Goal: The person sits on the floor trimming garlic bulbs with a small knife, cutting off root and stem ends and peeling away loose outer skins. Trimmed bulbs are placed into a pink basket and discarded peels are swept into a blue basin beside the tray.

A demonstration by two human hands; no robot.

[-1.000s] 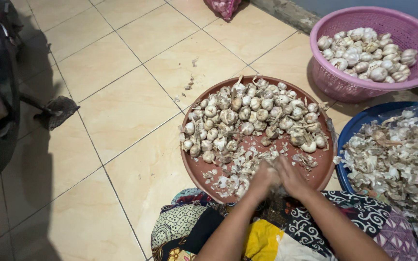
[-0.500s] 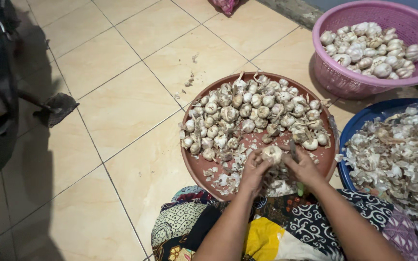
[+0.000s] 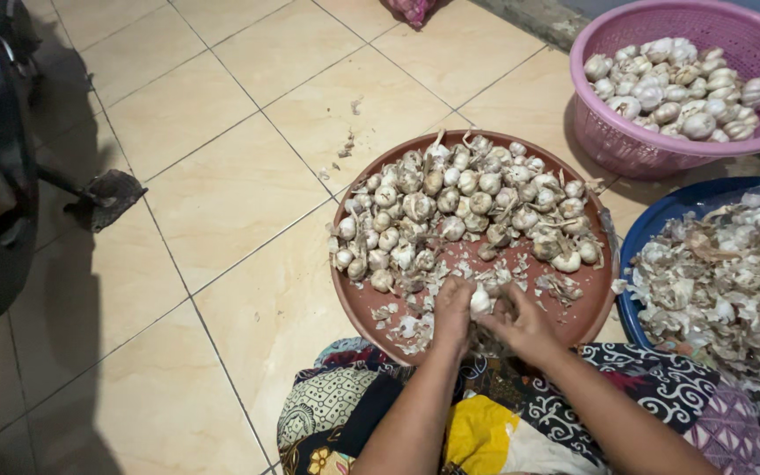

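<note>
A round brown tray [image 3: 365,299] on the tiled floor carries a heap of garlic bulbs [image 3: 459,207] and loose papery skins. Over the tray's near edge, my left hand [image 3: 452,310] and my right hand [image 3: 521,327] meet around one white garlic bulb [image 3: 480,301]. Both hands grip it, fingers curled, with the bulb showing between them. My forearms reach out over a patterned cloth [image 3: 653,378] across my lap.
A pink basket [image 3: 626,145] holding garlic bulbs stands at the back right. A blue basin [image 3: 661,211] full of dry garlic skins sits at the right. A dark motorbike part and its stand [image 3: 103,198] occupy the left side.
My hands drew back a little toward the tray's near edge and closed together around one bulb. The view shifted slightly.
</note>
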